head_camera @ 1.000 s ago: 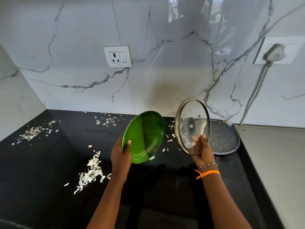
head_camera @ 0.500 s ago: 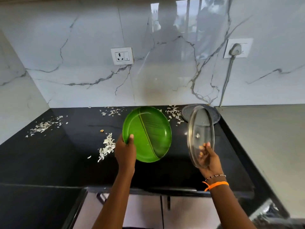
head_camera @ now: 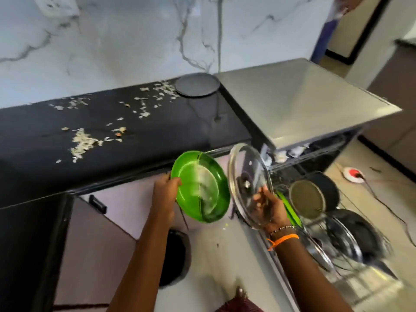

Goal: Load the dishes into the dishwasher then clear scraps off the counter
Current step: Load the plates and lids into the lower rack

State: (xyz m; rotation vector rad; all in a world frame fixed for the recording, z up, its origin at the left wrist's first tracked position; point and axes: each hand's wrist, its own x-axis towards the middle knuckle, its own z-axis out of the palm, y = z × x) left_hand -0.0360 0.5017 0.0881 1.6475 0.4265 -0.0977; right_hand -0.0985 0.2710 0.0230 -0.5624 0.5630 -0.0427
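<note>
Both dishes are now leaving the desk point(head_camera: 126, 122): our left hand point(head_camera: 165, 194) is gripping the green plate point(head_camera: 200, 188), our right hand point(head_camera: 270, 206) the glass lid point(head_camera: 247, 176), swinging toward the open dishwasher rack point(head_camera: 351, 255), scraps point(head_camera: 83, 141) still waiting.

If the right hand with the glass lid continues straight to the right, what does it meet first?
Probably the round pan standing in the dishwasher rack, just beyond the right hand and its glass lid; depth is uncertain.
</note>
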